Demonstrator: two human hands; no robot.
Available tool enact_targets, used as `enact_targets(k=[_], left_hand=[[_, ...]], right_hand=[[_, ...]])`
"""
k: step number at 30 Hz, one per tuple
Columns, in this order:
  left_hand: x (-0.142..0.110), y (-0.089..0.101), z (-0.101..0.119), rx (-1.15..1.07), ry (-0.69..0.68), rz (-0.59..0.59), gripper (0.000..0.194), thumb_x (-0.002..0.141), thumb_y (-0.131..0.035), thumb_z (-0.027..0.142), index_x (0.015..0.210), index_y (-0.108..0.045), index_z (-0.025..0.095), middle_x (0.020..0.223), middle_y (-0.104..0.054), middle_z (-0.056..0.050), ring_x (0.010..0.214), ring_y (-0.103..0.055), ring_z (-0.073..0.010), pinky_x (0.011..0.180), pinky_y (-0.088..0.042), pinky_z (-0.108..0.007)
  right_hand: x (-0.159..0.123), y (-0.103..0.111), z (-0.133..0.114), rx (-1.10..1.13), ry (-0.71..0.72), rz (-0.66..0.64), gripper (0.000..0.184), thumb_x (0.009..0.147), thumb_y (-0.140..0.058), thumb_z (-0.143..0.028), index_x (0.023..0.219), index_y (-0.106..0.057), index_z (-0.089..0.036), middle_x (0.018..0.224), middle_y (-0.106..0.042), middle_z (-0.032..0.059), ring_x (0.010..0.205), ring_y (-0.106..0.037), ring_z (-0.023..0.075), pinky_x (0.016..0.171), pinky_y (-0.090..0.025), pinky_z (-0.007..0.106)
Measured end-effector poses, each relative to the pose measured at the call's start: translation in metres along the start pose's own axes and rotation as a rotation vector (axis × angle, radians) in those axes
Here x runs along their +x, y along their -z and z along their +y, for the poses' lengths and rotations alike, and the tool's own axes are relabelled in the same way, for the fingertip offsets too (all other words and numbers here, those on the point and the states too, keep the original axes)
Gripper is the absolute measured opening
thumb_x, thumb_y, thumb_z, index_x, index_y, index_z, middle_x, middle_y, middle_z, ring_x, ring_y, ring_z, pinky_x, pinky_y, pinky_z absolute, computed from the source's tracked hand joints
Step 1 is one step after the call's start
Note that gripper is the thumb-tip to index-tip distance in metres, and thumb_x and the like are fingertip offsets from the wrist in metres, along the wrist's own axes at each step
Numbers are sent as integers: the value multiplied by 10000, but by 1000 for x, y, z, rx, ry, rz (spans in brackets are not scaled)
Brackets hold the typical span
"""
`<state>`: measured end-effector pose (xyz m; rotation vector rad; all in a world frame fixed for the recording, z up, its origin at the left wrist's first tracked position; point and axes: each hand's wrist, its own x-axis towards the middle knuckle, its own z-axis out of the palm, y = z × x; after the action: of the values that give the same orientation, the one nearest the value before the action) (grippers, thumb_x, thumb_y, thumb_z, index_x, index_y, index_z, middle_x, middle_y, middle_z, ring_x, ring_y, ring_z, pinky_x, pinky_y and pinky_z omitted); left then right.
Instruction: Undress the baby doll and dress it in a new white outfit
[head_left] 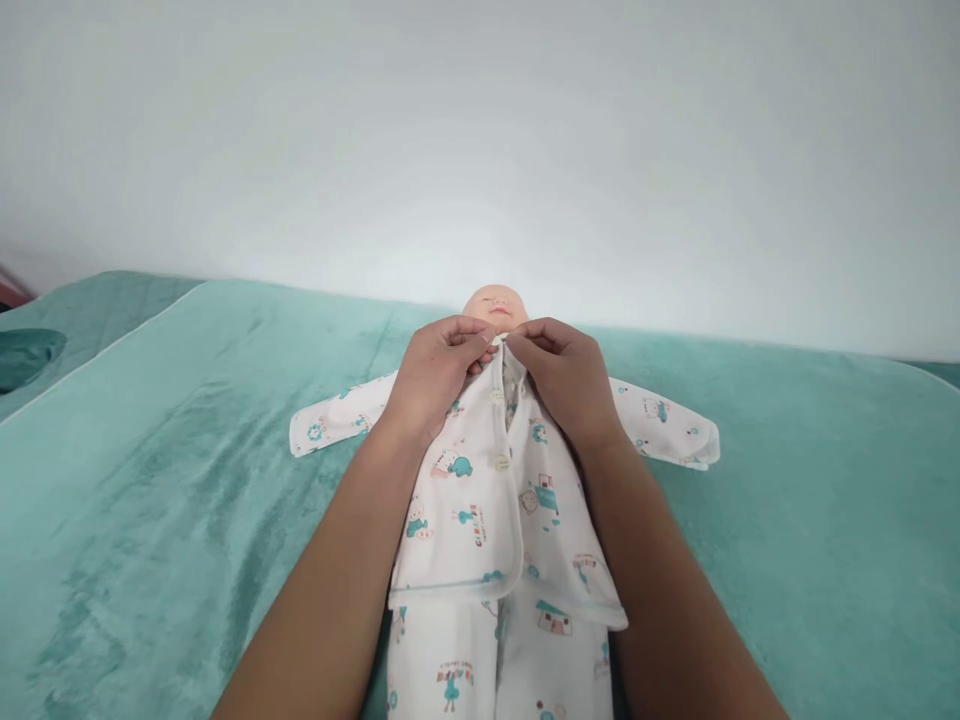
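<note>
A baby doll (499, 303) lies on its back, dressed in a white printed baby shirt (465, 500) and matching trousers (442, 660). Both sleeves stretch out sideways. At the neckline, my left hand (442, 365) pinches one front edge of the shirt, fingers closed. My right hand (566, 370) grips the opposite edge of the collar just beside it, also closed. The fingertips of both hands nearly meet under the doll's chin. Down the front opening sit pale fastening tabs (502, 463). My fingers hide the top fastening.
A teal plush blanket (810, 520) covers the surface under the doll, with creases on the left. Behind it rises a plain pale wall (480, 140). A darker green bundle (30, 355) lies at the far left edge.
</note>
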<state>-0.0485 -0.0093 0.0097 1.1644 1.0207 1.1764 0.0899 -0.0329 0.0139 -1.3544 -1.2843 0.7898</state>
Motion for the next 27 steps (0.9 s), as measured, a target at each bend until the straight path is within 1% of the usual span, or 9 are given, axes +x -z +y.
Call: enact_targets(k=[4,8,10,14,19,22,25,27], left_hand=[[0,0,1,-24,5,-2,80,727,-692,196,780,-657,147,702,-610,-9,596,-509,-72,598,-411,-218],[0,-1,2,-2,-2,20,105,727,-707,214,755,-630,148,683,-608,-6,602,-521,-76,606,-422,-220],[0,-1,1,-7,-7,26,99,731,-701,201,747,-619,148,681,-610,-8,605,-525,-74,614,-428,-220],[1,0,-1,-22,-16,0,73,759,-672,191,767,-615,147,681,-613,-14,608,-536,-75,618,-436,-221],[1,0,-1,-2,-34,-13,170,766,-705,298,777,-622,150,692,-620,-22,616,-541,-81,627,-448,-226],[0,-1,0,7,-27,-4,198,753,-719,315,804,-628,147,686,-617,-21,617,-544,-83,622,-448,-225],[0,-2,1,48,-21,17,179,741,-714,289,818,-634,150,699,-623,-20,613,-548,-85,612,-448,-224],[0,-2,1,86,-23,32,166,738,-704,283,818,-637,154,709,-627,-18,618,-556,-89,612,-452,-225]], right_hand=[[2,-3,6,3,54,31,141,737,-615,-301,744,-698,-187,707,-656,-15,690,-562,130,673,-426,268],[3,-3,8,26,63,9,160,742,-628,-319,774,-719,-190,760,-681,-4,726,-582,141,707,-443,278],[3,-2,8,21,56,-17,174,743,-631,-322,803,-731,-194,786,-691,2,732,-583,145,706,-448,283],[3,2,8,2,61,-80,190,759,-628,-336,816,-749,-201,835,-706,15,757,-588,152,698,-450,286],[3,7,8,21,56,-142,185,756,-649,-328,855,-756,-215,877,-712,17,758,-585,144,689,-448,285],[2,10,8,48,81,-195,181,754,-667,-335,861,-751,-215,930,-709,18,779,-588,138,710,-451,286],[3,14,9,63,85,-262,177,757,-673,-329,874,-746,-217,1008,-702,24,857,-599,146,757,-454,289],[4,17,10,64,74,-306,187,776,-658,-345,889,-740,-221,1039,-694,25,854,-595,143,739,-452,284]])
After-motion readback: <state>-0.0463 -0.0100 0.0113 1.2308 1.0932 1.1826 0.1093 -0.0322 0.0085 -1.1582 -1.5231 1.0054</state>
